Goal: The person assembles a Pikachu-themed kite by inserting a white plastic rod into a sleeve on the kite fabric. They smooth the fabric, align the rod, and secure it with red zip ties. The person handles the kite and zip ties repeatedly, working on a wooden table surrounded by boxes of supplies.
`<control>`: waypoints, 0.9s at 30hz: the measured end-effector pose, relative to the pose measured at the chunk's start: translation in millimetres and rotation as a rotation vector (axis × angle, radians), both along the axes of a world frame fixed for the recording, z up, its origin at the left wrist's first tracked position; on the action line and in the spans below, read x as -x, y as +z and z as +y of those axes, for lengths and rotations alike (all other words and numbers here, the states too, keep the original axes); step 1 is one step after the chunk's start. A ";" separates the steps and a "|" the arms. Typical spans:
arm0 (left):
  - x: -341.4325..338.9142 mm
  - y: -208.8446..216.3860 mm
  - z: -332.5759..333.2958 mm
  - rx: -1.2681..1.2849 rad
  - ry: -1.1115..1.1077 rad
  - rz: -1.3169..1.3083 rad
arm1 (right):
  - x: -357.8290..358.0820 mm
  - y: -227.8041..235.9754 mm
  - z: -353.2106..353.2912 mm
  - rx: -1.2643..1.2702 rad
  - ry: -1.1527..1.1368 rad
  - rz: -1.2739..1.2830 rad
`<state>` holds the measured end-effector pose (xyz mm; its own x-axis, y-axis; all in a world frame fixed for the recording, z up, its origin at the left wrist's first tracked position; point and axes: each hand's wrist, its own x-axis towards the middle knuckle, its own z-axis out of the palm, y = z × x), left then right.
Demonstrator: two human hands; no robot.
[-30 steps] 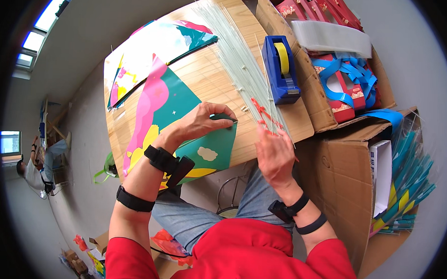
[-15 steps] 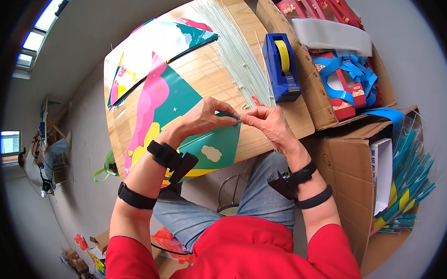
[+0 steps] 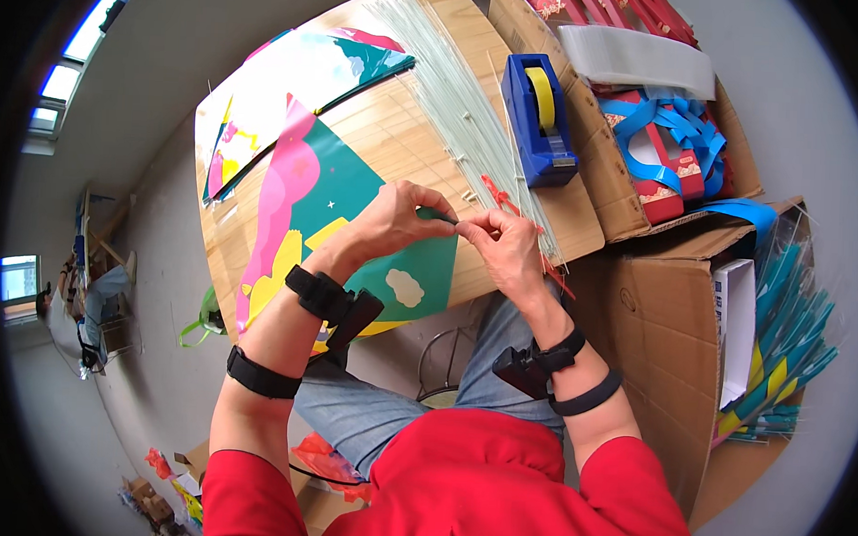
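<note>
A printed plastic sheet (image 3: 342,175) in green, pink and yellow lies across the front of the wooden table, partly under my left arm. My left hand (image 3: 402,215) is closed on the upper right edge of the sheet, which is folded up between thumb and fingers. At the same corner, the thumb and forefinger of my right hand (image 3: 507,252) pinch together, fingertips almost touching the left hand's. The fingers hide the exact spot they grip. Thin red strips (image 3: 500,195) lie just behind and beside my right hand, next to a bundle of pale thin rods (image 3: 454,103).
A blue tape dispenser (image 3: 536,121) with yellow tape stands at the table's right. More printed sheets (image 3: 304,70) are stacked at the back left. Cardboard boxes (image 3: 659,323) adjoin the right side, holding red packages, blue ribbon (image 3: 656,134) and rolled green pieces (image 3: 776,346). Another person (image 3: 92,303) sits far left.
My right hand has turned and dropped slightly, its forearm shifting left, and more of the red strips shows beside it. Both hands stay at the sheet's corner. The view has shifted a little.
</note>
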<state>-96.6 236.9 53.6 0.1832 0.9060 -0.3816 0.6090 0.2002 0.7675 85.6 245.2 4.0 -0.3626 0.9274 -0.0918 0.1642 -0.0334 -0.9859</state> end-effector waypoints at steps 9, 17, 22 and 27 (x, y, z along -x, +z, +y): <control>-0.9 -15.6 -5.9 -0.161 -0.084 0.079 | 2.0 -24.5 -11.8 -0.034 0.081 -0.037; -6.3 1.6 -40.5 -0.387 0.015 0.290 | 2.8 -29.5 -29.1 0.142 0.121 0.066; 0.7 3.7 -130.8 -0.739 0.616 0.361 | -6.8 -49.2 -47.9 0.404 -0.061 0.254; 7.4 -45.1 -285.2 0.368 1.029 -0.513 | -24.2 11.7 -96.1 0.587 0.389 0.193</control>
